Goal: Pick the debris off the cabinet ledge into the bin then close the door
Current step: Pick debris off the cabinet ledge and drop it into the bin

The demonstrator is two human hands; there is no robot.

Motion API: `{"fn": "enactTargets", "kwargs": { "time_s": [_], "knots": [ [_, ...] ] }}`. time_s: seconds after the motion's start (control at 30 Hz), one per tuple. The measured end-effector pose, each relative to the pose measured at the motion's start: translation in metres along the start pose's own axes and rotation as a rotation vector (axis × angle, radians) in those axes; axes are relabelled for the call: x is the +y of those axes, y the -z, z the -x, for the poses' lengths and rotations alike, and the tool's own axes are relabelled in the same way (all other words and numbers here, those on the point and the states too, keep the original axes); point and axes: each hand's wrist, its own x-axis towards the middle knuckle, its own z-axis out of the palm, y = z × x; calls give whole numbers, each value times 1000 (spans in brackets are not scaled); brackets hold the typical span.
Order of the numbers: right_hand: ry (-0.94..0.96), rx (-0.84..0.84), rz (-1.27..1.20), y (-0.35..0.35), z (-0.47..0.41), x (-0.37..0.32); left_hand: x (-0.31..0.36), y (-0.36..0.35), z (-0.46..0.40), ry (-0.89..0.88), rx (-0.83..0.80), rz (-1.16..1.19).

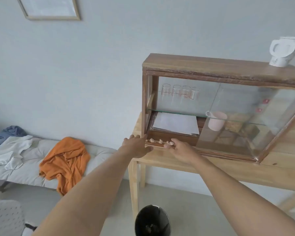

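We reach both hands to the wooden glass-fronted cabinet (211, 106) on the pale wood counter (228, 169). Crumpled tan paper debris (160, 141) lies along its bottom ledge, left of the slid-aside glass door (237, 116). Our left hand (138, 147) rests loosely spread at the cabinet's left corner, likely steadying; our right hand (180, 150) curls its fingers (168, 145) around the rightmost scrap, not clearly pinching. The black round bin (152, 220) waits below the cabinet, unobstructed.

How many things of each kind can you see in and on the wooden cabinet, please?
Clear glasses on the upper shelf: 3
Pink mugs: 1
Paper stacks: 1
White jugs on top: 1
Crumpled debris bits on the ledge: about 4
Total: about 10
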Motion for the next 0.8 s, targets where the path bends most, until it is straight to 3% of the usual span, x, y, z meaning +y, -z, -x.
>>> {"fn": "enactTargets", "kwargs": {
  "time_s": [0.33,0.8],
  "knots": [
    [69,-40,-51,-28,-62,-14,4,-23,-39,45,-11,96],
    [101,101,-218,-58,-94,-26,5,-37,-55,108,193,-11]
  ]
}}
